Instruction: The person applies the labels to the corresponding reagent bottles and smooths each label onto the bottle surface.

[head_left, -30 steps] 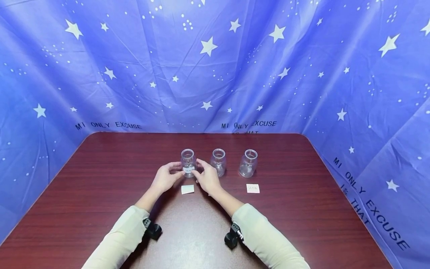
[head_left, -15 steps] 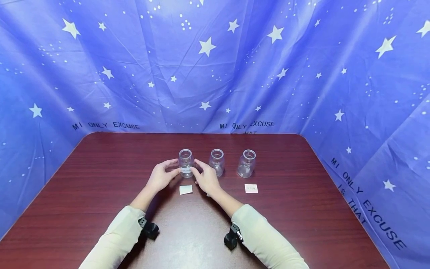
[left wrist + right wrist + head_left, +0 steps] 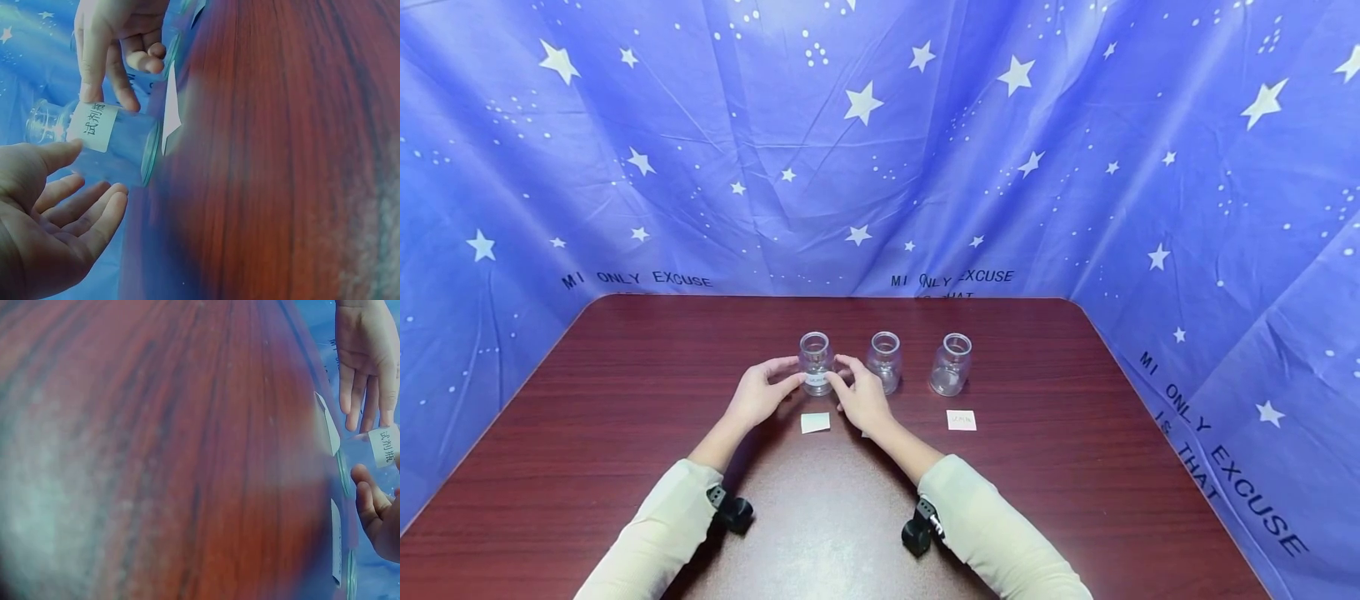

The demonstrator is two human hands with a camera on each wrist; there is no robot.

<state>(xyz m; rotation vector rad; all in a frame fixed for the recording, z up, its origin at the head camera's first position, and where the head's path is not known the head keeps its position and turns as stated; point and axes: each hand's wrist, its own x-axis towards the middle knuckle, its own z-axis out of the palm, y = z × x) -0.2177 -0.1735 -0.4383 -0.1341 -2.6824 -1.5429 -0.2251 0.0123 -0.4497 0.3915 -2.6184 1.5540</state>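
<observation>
A clear glass jar [image 3: 815,354] stands upright on the table, the leftmost of a row. Across its front lies a white label [image 3: 94,128] with black handwritten characters. My left hand [image 3: 758,393] is at the jar's left side, its thumb on the label's edge and its fingers round toward the back. From the other side my right hand [image 3: 861,400] holds the jar, thumb at the label's opposite edge and index finger against the glass. In the left wrist view the right hand's remaining fingers are bent.
A middle glass jar [image 3: 885,350] stands close behind my right hand. Farther right is another jar [image 3: 955,367], with a pinkish written paper [image 3: 961,420] before it. A pale greenish paper [image 3: 815,422] lies before the held jar. A star-patterned blue curtain [image 3: 865,167] surrounds the table [image 3: 625,375].
Both thumbs stay on the label, with at most slight shifts at its edges. The jars and papers keep their places; the head view has shifted slightly.
</observation>
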